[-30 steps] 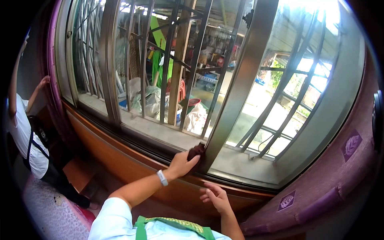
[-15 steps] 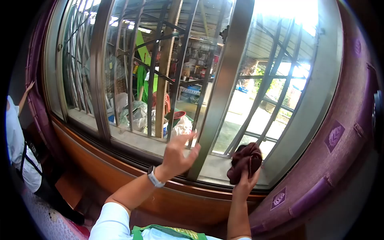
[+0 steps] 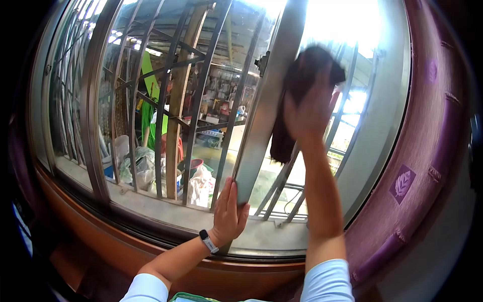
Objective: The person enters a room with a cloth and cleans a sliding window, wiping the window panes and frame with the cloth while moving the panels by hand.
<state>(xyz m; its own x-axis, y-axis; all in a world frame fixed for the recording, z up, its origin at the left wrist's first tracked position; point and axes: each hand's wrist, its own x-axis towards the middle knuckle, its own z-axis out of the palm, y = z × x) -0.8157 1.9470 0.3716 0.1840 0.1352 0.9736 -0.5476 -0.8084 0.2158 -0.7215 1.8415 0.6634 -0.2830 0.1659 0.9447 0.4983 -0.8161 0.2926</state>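
Observation:
A dark maroon cloth (image 3: 311,63) is spread against the upper part of the right window pane (image 3: 354,30), one end hanging down beside the frame. My right hand (image 3: 308,115), smeared by motion, holds it from the near side with the arm stretched up. Flat against the lower part of the metal sash upright (image 3: 251,171) rests my left hand (image 3: 229,215). Its fingers are stretched upward, the thumb is apart, and it holds nothing. A watch sits on the left wrist.
Metal bars (image 3: 201,100) stand outside the glass. A latch (image 3: 261,64) sticks out from the upright. A purple curtain (image 3: 402,201) hangs at the right, and a wooden ledge (image 3: 151,251) runs below the window. Beyond the bars lie plastic bags (image 3: 138,168).
My right hand has carried the bunched cloth up from the lower pane, and it has spread out. My left hand has come to rest on the upright. The view has shifted right.

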